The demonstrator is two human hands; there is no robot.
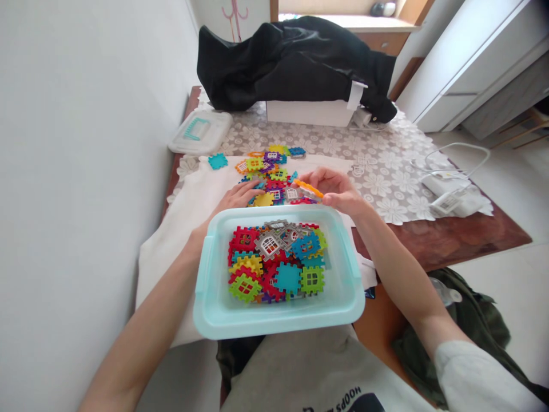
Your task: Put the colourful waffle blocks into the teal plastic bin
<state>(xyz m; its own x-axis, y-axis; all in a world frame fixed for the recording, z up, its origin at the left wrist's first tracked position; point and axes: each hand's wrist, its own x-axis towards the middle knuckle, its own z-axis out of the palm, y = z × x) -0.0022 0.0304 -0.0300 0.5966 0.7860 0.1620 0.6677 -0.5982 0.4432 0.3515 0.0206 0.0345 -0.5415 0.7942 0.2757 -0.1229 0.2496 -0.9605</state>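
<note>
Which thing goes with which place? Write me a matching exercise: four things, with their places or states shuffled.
1. Orange plastic tile seen edge-on
2. Shiny black cloth
3. Pale turquoise rectangular plastic tub
4. Plain white cloth

A. Spread beneath the heap of toothed plastic tiles
B. Held in the right hand
C. Draped over a white box
D. Nearest the person's body, with many multicoloured tiles inside

Pairs: 1-B, 2-C, 3-D, 4-A

Brown tbl [454, 243] w/ floral cloth [386, 200], white box [306, 113] & white sheet [169, 257] w/ plastic tiles [278, 175]
</note>
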